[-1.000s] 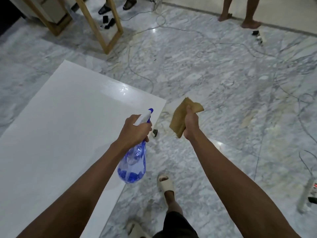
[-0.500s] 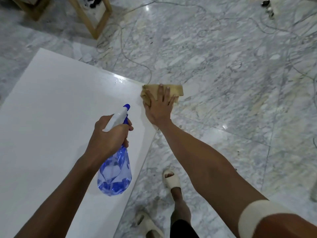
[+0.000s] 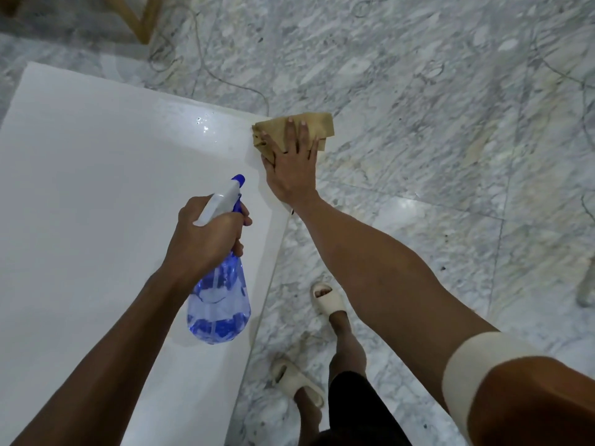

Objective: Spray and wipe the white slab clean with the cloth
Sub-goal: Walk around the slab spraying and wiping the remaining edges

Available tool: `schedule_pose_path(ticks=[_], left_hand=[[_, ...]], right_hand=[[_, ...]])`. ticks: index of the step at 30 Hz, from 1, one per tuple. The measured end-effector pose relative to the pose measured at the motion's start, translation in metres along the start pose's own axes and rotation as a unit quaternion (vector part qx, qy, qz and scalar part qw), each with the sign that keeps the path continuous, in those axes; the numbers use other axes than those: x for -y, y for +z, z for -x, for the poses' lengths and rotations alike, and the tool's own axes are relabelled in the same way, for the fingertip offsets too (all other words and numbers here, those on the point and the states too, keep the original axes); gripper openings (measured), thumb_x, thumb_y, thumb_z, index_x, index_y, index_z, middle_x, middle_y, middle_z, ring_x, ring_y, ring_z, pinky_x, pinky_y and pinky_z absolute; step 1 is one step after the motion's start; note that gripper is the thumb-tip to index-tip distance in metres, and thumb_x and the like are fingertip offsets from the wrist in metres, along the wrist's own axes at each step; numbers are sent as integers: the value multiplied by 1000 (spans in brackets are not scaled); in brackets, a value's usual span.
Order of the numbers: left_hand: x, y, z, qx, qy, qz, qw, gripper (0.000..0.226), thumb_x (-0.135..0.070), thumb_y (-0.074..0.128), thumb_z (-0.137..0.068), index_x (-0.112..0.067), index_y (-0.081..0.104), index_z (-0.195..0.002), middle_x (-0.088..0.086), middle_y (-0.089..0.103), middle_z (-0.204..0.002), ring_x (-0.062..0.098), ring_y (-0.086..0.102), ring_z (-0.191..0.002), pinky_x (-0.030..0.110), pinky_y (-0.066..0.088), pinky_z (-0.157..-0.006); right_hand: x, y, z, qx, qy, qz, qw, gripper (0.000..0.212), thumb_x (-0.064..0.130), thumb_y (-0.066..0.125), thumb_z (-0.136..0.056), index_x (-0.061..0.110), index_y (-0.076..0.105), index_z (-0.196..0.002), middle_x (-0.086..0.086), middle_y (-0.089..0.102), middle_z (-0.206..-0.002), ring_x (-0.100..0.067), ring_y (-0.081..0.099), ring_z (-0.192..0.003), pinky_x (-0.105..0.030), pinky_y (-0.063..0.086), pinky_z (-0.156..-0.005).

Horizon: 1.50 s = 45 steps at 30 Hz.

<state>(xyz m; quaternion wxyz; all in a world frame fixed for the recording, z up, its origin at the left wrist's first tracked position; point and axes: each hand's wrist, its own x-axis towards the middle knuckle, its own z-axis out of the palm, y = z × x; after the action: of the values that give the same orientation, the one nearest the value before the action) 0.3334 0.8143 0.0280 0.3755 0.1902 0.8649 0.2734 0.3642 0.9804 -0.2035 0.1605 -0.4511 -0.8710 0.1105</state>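
Two hands are engaged. The cloth (image 3: 291, 132) is pressed flat under the straight, spread fingers (image 3: 291, 130) of the right hand (image 3: 291, 165) at the white slab (image 3: 96, 194)'s far right corner, partly overhanging the marble floor (image 3: 450, 123). The spray bottle (image 3: 222, 284) is gripped by the curled left hand (image 3: 206, 236), nozzle toward 1 o'clock. From the cloth, the unwiped slab stretches toward 7 and 9 o'clock, its long axis running 1 to 7; a wet patch (image 3: 203, 123) lies at 9 o'clock, nearer the right hand.
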Motion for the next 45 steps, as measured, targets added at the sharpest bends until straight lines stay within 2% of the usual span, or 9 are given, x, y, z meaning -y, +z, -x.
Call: schedule_pose_path(ticks=[7, 14, 20, 25, 29, 31, 35, 39, 45], left_hand=[[-12, 5, 9, 11, 29, -26, 999, 20, 1, 58, -89, -18, 63, -86, 7, 73, -89, 17, 65, -54, 16, 51, -45], [-16, 6, 32, 10, 61, -43, 997, 16, -10, 55, -71, -20, 65, -79, 19, 75, -93, 20, 65, -51, 40, 62, -70], [0, 6, 54, 7, 69, -54, 996, 22, -12, 54, -67, -11, 66, -85, 29, 73, -98, 12, 62, -44, 39, 62, -69], [25, 5, 78, 1, 71, -53, 996, 47, -13, 52, -61, 7, 68, -100, 32, 73, -99, 13, 61, -41, 46, 63, -72], [51, 5, 107, 11, 74, -62, 995, 23, -10, 52, -62, -6, 68, -78, 33, 72, -98, 14, 61, -42, 46, 63, -74], [69, 5, 120, 10, 78, -66, 995, 21, -9, 52, -62, -7, 67, -78, 34, 71, -99, 15, 61, -42, 46, 63, -75], [113, 5, 142, 0, 73, -76, 994, 44, -14, 53, -60, 4, 67, -98, 33, 71, -100, 13, 60, -42, 49, 63, -77], [159, 0, 167, -9, 69, -87, 994, 46, -15, 53, -59, 3, 66, -100, 32, 71, -100, 17, 62, -48, 39, 62, -69], [224, -18, 210, -17, 58, -99, 993, 49, -14, 52, -62, 5, 67, -105, 30, 72, -102, 20, 64, -53, 41, 64, -71]], right_hand=[[9, -9, 17, 21, 13, -16, 1000, 49, 48, 35, -99, 36, 47, -145, -15, 32, -160, -39, 20, -150, -59, 9, -119], [27, -17, 57, 36, 14, -24, 999, 49, 49, 25, -101, 42, 44, -145, -12, 29, -161, -37, 16, -151, -55, 10, -119], [43, -14, 94, 12, 22, -32, 999, 45, 50, 37, -100, 40, 51, -141, -13, 37, -157, -38, 23, -149, -53, 12, -119], [60, -25, 136, 34, 31, -37, 998, 49, 49, 21, -103, 41, 48, -143, -11, 31, -160, -35, 18, -151, -51, 8, -120], [79, -34, 181, 75, 19, -27, 997, 58, 46, 7, -100, 40, 34, -151, -11, 18, -165, -35, 5, -153, -49, 0, -119], [86, -36, 202, 79, 17, -28, 996, 55, 46, 10, -101, 40, 33, -151, -11, 16, -165, -35, 4, -153, -49, 1, -119], [100, -31, 239, 76, 15, -35, 996, 49, 53, 25, -103, 41, 39, -148, -10, 21, -164, -34, 7, -153, -46, 5, -119], [119, -18, 285, 31, 7, -44, 999, 46, 53, 38, -100, 37, 51, -142, -15, 31, -160, -38, 17, -151, -49, 11, -119], [153, -21, 360, 30, 17, -74, 997, 45, 49, 40, -101, 37, 50, -143, -15, 24, -162, -39, 11, -152, -51, 1, -119]])
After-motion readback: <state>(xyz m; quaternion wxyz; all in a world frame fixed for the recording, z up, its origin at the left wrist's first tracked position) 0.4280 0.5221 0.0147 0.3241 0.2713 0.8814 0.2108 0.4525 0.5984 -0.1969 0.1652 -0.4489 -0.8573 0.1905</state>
